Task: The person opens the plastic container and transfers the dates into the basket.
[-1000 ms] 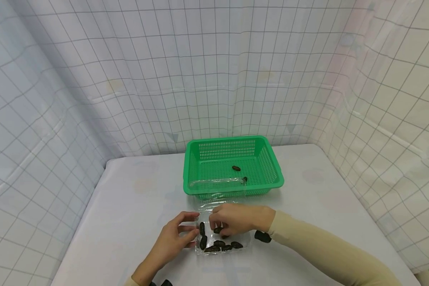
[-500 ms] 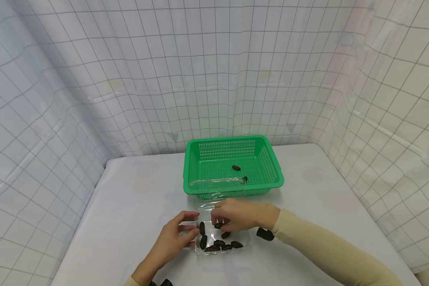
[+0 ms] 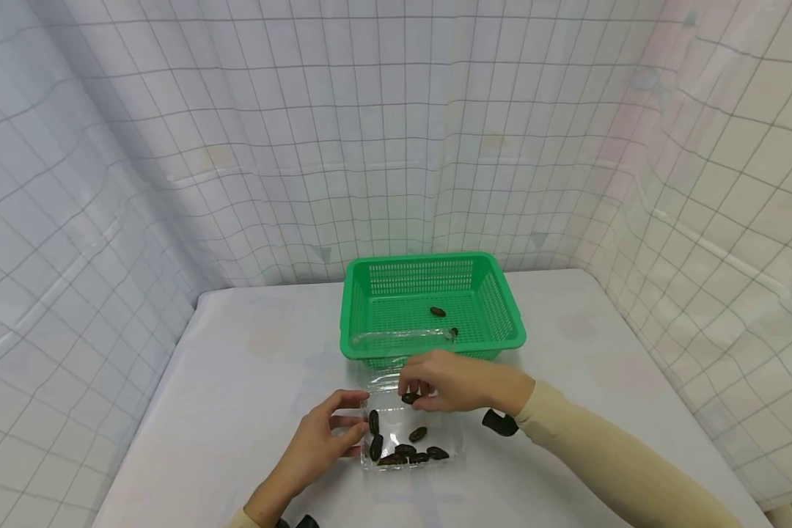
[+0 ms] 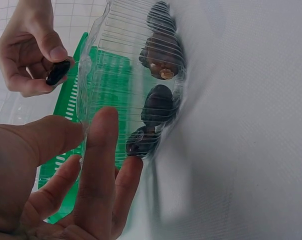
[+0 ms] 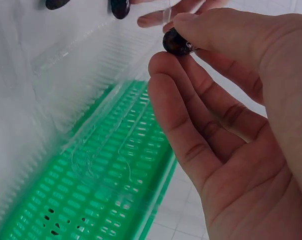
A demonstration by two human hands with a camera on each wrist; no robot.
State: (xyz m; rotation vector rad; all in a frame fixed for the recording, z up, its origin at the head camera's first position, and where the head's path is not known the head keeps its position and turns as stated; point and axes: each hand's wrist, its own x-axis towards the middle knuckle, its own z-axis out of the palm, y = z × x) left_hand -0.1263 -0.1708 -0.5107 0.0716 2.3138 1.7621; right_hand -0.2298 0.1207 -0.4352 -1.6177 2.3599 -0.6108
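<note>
Right hand [image 3: 445, 381] up over the far half of the clear container [image 3: 435, 422], thumb and fingertips pinched firmly on one dark, date-like fruit [image 5: 175, 44], and that fruit hangs clear of the container floor! Over on the other side, the left hand [image 3: 326, 433] has its fingers spread apart, tips touching the left wall, seemingly to steady it. Inside, a line of loose fruits [image 3: 438, 453] runs along the left and near walls, with a lone fruit [image 3: 418, 434] nearer the middle. Beyond, the lid [image 3: 402, 335] is folded back over the near rim of the green basket [image 3: 511, 323], where two more fruits [image 3: 438, 312] lie. The step in hand looks like single-fruit handling; lifting out or laying in, this instant doesn't settle it. Either way, the next move seems to call for an unbroken pinch and a quiet left hand: go forward and the lid wants clearing; go down and the lone fruit wants room.
</note>
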